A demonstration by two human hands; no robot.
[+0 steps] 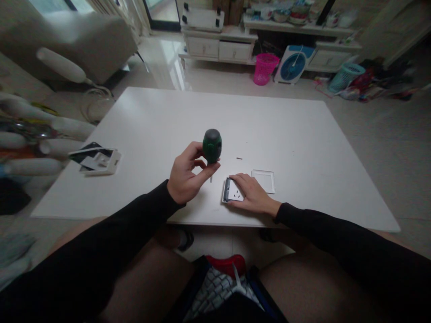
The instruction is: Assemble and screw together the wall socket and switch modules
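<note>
Head view, dim, cool indoor daylight. Light enters from glazed openings at the upper left, producing bright, streaked glare on the tiled floor [158, 58]. The white surface [279, 121] is evenly lit, greyer toward its near edge, with soft shadow near the hands. Dark sleeves [134, 215] lose most detail. Wide-angle distortion stretches the periphery, where objects at left and right blur; the centre is moderately sharp, slightly soft.

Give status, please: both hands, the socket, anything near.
Left hand holds green screwdriver, shaft down. Right hand grips socket on table. White frame beside right hand; small screw-like piece beyond socket.
</note>
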